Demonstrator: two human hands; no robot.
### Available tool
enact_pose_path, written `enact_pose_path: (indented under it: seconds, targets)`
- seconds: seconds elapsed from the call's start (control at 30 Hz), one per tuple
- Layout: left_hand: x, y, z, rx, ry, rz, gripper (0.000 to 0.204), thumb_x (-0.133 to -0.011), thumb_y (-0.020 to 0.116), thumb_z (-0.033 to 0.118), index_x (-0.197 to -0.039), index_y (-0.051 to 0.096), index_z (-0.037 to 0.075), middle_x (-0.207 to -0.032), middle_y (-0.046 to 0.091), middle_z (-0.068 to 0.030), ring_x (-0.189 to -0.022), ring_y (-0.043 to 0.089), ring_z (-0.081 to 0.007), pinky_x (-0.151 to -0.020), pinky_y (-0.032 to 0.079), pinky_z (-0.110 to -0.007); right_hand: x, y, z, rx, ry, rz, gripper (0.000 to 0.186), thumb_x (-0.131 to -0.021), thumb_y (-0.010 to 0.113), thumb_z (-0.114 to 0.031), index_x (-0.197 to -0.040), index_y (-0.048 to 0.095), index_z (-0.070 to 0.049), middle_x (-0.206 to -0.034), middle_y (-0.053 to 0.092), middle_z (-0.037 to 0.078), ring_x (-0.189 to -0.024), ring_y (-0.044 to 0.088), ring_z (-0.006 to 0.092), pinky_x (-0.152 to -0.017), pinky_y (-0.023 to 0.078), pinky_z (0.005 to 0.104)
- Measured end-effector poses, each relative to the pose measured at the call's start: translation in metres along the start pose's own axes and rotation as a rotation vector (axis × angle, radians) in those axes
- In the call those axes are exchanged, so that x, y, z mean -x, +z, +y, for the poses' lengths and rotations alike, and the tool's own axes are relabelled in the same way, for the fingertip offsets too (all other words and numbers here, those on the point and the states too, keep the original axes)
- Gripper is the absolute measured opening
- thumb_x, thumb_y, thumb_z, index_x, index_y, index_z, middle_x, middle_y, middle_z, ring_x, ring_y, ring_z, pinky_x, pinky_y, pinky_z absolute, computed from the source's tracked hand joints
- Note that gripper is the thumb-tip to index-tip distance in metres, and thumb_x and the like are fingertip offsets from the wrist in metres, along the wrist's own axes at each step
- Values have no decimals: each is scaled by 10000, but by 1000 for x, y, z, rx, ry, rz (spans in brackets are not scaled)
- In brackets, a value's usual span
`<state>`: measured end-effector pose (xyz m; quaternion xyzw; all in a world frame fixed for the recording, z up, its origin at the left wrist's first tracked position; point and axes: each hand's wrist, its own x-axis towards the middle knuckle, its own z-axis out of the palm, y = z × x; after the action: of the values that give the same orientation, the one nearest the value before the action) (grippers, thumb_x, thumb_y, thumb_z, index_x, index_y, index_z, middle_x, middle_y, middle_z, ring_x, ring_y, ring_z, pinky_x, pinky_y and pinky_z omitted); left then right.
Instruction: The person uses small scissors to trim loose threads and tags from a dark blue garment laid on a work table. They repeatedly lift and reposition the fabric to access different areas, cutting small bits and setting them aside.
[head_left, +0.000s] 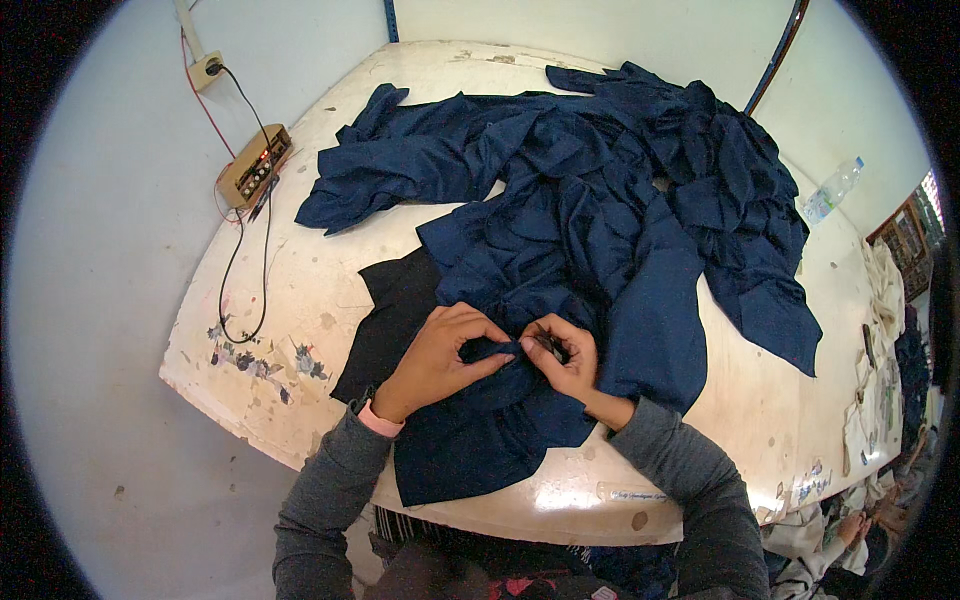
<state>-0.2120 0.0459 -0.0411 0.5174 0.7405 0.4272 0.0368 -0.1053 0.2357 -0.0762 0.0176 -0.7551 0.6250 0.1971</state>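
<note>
A large heap of navy blue cloth (590, 215) lies crumpled across the table in front of me. At its near end, my left hand (437, 358) pinches a fold of the cloth between thumb and fingertips. My right hand (565, 368) meets it there, its thumb and forefinger closed at the same fold. Something small and dark shows inside the curled right fingers, too hidden to name. A black piece of cloth (383, 312) sticks out from under the navy cloth beside my left hand.
The pale, worn table (760, 430) has cloth scraps (265, 365) near its left edge. A tan control box (253, 167) with cables sits at the left wall. A clear plastic bottle (835, 188) lies at the right. Beyond the right edge are pale cloths and another person's hand (853, 527).
</note>
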Motion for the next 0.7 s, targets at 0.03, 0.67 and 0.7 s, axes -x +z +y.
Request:
enact_pose_path:
  seconds: [0.03,0.67,0.7]
  targets:
    - [1,0,0,21,-25,15,213,-824,803,231,-971,732,94,-979,699,-28,-992,612,-201,-924,401,-355,1,1,5,1,8,16,57,-929,654,-71,-928,666,-15,-798,626,-29,-723,519,35,-658,406,207]
    - [-1,3,-14,97,5,177,203,-798,811,198,-954,739,92,-922,703,-63,-901,639,-274,-813,476,-379,-4,8,7,142,-182,99,287,-780,846,-91,-1008,681,-32,-909,723,113,-784,691,155,-702,545,292]
    - [0,5,-14,38,14,173,205,-798,802,201,-956,733,91,-919,699,-63,-916,637,-275,-812,479,-381,-2,8,2,127,-156,100,294,-772,847,-75,-1012,683,-30,-916,722,118,-786,694,167,-704,545,294]
